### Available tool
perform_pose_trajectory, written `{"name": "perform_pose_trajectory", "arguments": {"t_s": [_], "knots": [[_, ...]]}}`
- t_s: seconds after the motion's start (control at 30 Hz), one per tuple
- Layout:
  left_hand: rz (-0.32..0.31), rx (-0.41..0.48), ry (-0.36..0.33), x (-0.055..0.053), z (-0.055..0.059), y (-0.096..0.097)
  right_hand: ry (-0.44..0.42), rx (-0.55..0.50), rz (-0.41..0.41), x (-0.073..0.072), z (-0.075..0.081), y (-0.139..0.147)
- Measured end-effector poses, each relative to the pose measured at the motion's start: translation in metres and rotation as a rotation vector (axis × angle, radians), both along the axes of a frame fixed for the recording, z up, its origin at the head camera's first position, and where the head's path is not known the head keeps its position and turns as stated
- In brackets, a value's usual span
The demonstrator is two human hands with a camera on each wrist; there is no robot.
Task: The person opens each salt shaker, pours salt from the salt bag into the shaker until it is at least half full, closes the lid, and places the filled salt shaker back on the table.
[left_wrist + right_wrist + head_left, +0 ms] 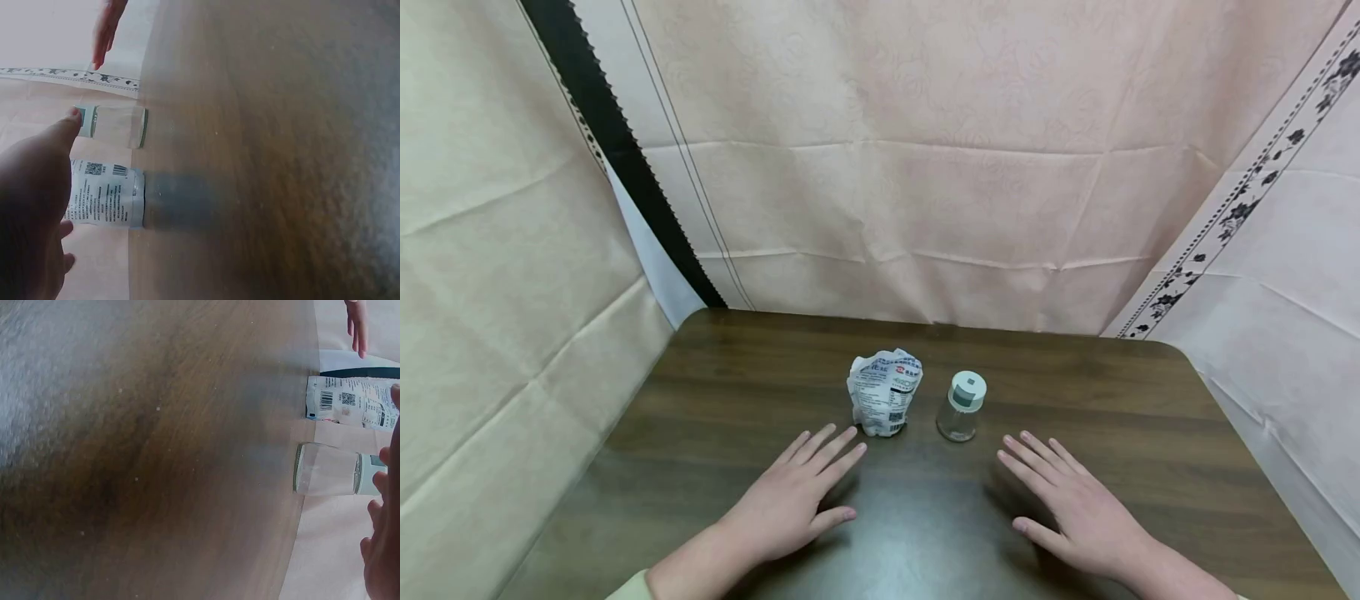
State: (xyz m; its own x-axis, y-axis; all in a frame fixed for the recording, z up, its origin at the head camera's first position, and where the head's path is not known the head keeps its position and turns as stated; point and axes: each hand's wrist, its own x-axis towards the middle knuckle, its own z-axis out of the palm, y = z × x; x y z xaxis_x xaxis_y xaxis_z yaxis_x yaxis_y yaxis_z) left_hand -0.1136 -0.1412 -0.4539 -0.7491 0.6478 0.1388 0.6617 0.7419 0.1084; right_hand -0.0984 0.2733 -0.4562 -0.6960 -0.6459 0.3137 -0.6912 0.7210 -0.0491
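A crumpled white packet [886, 396] with printed text and a barcode stands on the table. Just right of it is a small clear glass jar [957, 423] with a pale green-white lid [967, 388]; the glass looks see-through with no visible contents. My left hand [801, 496] hovers in front of the packet, fingers straight and spread, holding nothing. To the right and nearer than the jar, my right hand [1067, 504] is likewise spread over the table, its fingers pointing toward the jar. In the left wrist view the packet [106, 195] is partly hidden behind the left hand.
The dark wooden table [715, 400] has rounded far corners. Pale cloth [925, 208] hangs behind its far edge, with more cloth at both sides. A black strip [625, 158] runs down the cloth at the left, and a floral band [1240, 208] at the right.
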Motion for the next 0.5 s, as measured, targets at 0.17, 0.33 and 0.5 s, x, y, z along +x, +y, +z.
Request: {"name": "perform_pose_trajectory", "arguments": {"t_s": [0.17,0.33,0.5], "knots": [[0.039,0.06,-0.064,-0.001,0.0,0.004,0.003,-0.015,0.004,-0.001,0.002,0.0],[0.063,0.112,-0.098,-0.002,0.003,0.012,0.001,-0.093,-0.019,-0.003,0.002,-0.002],[0.086,0.165,-0.122,-0.003,0.004,0.026,-0.036,-0.141,-0.107,-0.005,0.003,-0.005]]}}
